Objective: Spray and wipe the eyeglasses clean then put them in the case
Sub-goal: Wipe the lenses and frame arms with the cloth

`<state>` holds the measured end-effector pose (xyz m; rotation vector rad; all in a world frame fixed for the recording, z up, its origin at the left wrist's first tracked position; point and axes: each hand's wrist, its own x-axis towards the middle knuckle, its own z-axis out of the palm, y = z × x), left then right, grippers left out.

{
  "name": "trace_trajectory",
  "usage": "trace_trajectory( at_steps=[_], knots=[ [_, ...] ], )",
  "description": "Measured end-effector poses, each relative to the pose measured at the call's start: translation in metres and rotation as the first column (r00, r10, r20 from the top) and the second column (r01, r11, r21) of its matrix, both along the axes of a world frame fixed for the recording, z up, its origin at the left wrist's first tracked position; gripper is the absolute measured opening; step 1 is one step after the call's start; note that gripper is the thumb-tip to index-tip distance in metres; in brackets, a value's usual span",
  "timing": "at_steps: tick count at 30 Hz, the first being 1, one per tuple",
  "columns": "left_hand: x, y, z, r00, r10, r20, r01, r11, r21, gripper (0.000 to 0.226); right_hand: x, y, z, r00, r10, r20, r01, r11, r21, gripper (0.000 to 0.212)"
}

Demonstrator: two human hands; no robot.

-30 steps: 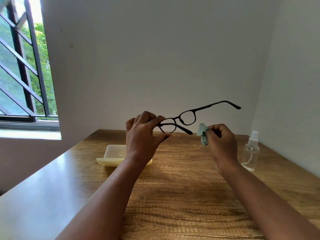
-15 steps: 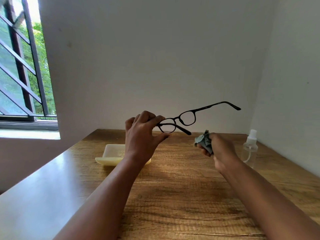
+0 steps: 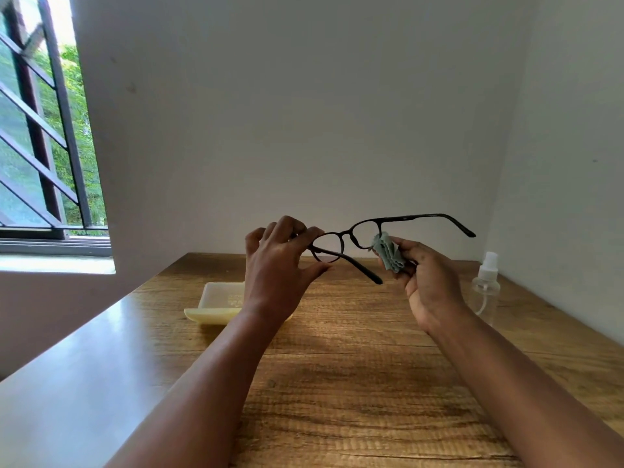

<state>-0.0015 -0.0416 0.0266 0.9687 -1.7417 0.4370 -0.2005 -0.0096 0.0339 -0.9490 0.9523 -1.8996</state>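
The left hand (image 3: pixel 277 261) holds the glasses (image 3: pixel 351 238) in the air above the table (image 3: pixel 354 383), its thumb and fingers pinching the frame at the left rim and hinge. The glasses are black, both temples unfolded: one temple runs down and toward the camera, its tip hanging free above the table, and the other reaches out to the right at about the height of the frame. The frame is tilted, its right lens higher than the left. The right hand (image 3: pixel 429 282) grips a crumpled grey-green cloth (image 3: pixel 388 253) between thumb and curled fingers, palm turned toward the camera. The cloth touches or all but touches the lower outer edge of the right lens; actual contact cannot be confirmed. The case (image 3: pixel 219 298), pale yellow and lying open, sits on the table behind the left forearm, which covers its right part. The spray bottle (image 3: pixel 484 288), clear with a white nozzle, stands upright on the table at the far right, near the side wall (image 3: pixel 567 163) and just beyond the right hand, touched by neither hand. The table is wood-grained, with glare on its left portion. A window (image 3: pixel 40 130) with dark bars is open to green foliage at upper left. Both forearms are bare.
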Motion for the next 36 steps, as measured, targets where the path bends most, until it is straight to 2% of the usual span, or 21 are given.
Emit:
trace_trajectory(
  at_steps=[7, 11, 15, 18, 21, 28, 36],
  knots=[
    [-0.001, 0.002, 0.0, 0.999, 0.026, 0.043, -0.024, 0.999, -0.03, 0.048, 0.001, 0.001, 0.002, 0.996, 0.037, 0.077, -0.031, 0.996, -0.082, 0.022],
    [-0.003, 0.003, 0.0, 0.998, 0.027, 0.061, -0.024, 0.998, -0.052, 0.048, 0.001, -0.001, -0.005, 1.0, -0.003, -0.027, -0.001, 0.99, -0.139, 0.013],
    [-0.005, 0.005, 0.0, 0.996, 0.015, 0.085, -0.006, 0.995, -0.104, 0.045, 0.003, -0.001, -0.01, 0.982, -0.123, -0.144, 0.1, 0.983, -0.155, 0.018],
    [-0.006, 0.007, 0.001, 0.995, 0.02, 0.101, -0.004, 0.987, -0.161, 0.043, 0.003, -0.003, -0.01, 0.979, -0.179, -0.098, 0.168, 0.98, -0.111, 0.026],
    [-0.006, 0.007, 0.001, 0.995, 0.018, 0.099, -0.001, 0.984, -0.178, 0.043, 0.003, -0.003, -0.008, 0.994, -0.109, -0.005, 0.108, 0.991, -0.085, 0.028],
    [-0.007, 0.008, 0.001, 0.995, -0.027, 0.097, 0.036, 0.995, -0.091, 0.046, 0.004, -0.002, -0.006, 0.996, -0.092, -0.013, 0.091, 0.994, -0.06, 0.035],
    [-0.006, 0.006, 0.0, 0.995, -0.042, 0.094, 0.042, 0.999, 0.009, 0.05, 0.005, 0.0, -0.005, 0.984, -0.131, -0.12, 0.117, 0.987, -0.113, 0.035]
  ],
)
